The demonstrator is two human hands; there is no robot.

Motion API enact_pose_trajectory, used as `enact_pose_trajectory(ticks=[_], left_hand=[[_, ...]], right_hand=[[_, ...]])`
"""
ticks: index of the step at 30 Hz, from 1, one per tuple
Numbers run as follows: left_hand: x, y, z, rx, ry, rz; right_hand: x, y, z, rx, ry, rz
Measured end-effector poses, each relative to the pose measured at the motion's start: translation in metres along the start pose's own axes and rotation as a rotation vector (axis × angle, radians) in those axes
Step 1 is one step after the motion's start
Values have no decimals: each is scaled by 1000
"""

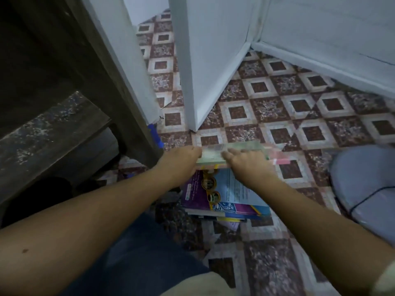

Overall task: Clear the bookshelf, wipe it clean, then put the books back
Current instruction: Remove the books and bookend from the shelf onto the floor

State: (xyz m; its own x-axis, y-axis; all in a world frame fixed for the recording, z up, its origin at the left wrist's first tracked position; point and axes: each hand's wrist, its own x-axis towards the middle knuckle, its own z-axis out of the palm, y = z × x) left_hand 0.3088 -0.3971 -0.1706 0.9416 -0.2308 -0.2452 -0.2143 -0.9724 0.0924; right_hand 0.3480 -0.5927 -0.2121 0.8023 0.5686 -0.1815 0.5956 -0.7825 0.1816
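Observation:
A blurred bundle of pale green and pink books (pixel 239 151) hangs just above the tiled floor, held from both sides. My left hand (pixel 181 159) grips its left end. My right hand (pixel 245 163) lies over its top near the middle, fingers curled round the edge. Right below, a stack of books (pixel 224 197) with purple and light blue covers lies on the floor. The dark wooden bookshelf (pixel 53 103) stands at the left, with a dusty board visible.
A white door (pixel 213 60) stands ajar ahead, with a white wall and skirting (pixel 331 67) to the right. A pale blue cushion-like thing (pixel 367 189) lies at the right edge. Patterned red and white tiles (pixel 299 107) cover the floor.

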Motion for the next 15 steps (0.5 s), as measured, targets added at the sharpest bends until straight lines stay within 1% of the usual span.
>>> enact_pose_trajectory(ticks=[2, 3, 6, 8, 12, 15], left_hand=[[3, 0, 12, -18, -42, 20], [5, 1, 19, -26, -65, 20], [6, -2, 37, -38, -133, -7], [7, -5, 50, -18, -167, -6], [5, -7, 61, -39, -268, -13], [5, -4, 63, -40, -291, 10]], right_hand=[[-8, -4, 30, 40, -29, 15], [-14, -8, 46, 53, -74, 3], [-40, -23, 82, 31, -253, -106], [-52, -31, 103, 21, -318, -155], [-53, -35, 112, 41, -274, -141], [-48, -35, 106, 56, -248, -154]])
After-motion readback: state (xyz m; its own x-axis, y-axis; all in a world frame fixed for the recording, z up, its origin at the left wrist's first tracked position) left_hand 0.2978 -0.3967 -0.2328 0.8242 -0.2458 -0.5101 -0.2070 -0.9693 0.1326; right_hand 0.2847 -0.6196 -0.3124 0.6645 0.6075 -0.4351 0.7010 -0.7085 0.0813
